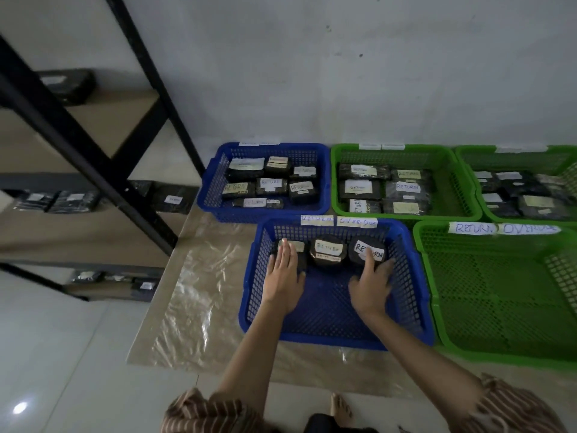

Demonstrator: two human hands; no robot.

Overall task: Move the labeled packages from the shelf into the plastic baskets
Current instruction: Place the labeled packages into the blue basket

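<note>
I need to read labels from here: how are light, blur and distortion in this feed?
Head view: dim, even light; glare on the floor tile; the right hand is motion-blurred; the near blue basket tags read RETURN, OVERDUE; the shelf posts bow and labels there are unreadable.

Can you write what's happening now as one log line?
left hand: flat on left package | right hand: touching right package | near blue basket
</note>
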